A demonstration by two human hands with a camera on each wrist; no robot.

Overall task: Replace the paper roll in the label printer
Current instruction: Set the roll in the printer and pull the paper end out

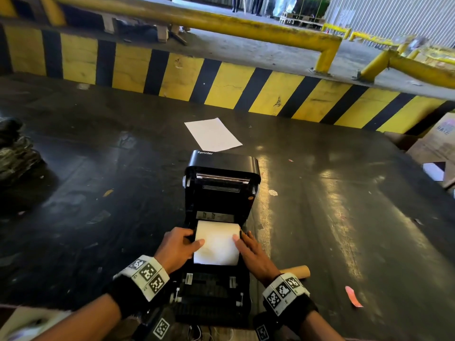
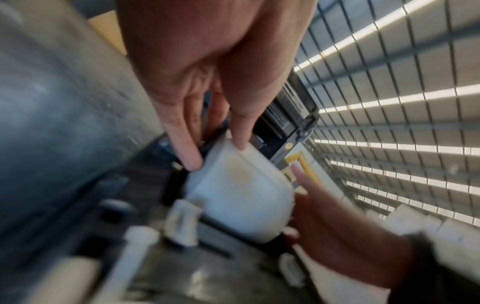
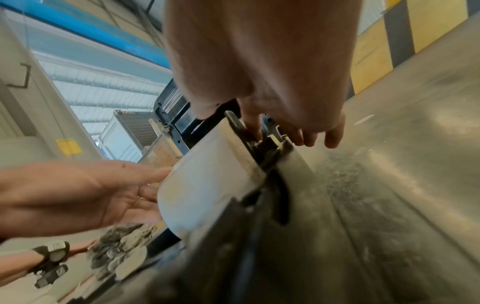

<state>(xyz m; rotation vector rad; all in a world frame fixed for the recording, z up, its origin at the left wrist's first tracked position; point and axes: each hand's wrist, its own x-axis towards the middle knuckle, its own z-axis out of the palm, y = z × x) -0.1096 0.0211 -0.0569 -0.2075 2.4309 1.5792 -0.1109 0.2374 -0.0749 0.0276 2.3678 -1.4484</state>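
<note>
The black label printer (image 1: 222,166) stands on the dark floor with its lid swung up. A white paper roll (image 1: 218,242) lies across its open bay. My left hand (image 1: 182,244) is at the roll's left end, thumb on top and straight fingers against the end face. My right hand (image 1: 247,244) is at the right end, thumb on the paper, fingers lying along the printer's right wall. The left wrist view shows the left hand (image 2: 215,152) touching the roll (image 2: 241,191). The right wrist view has the roll (image 3: 207,185) beside a black side guide, under the right hand (image 3: 285,131).
An empty brown cardboard core (image 1: 296,270) lies just right of the printer. A white sheet (image 1: 213,134) lies behind it, a pink scrap (image 1: 353,296) at the right. A yellow-black striped barrier (image 1: 221,82) runs across the back. Cardboard boxes (image 1: 438,143) stand at the right, a dark bundle (image 1: 14,153) at the left.
</note>
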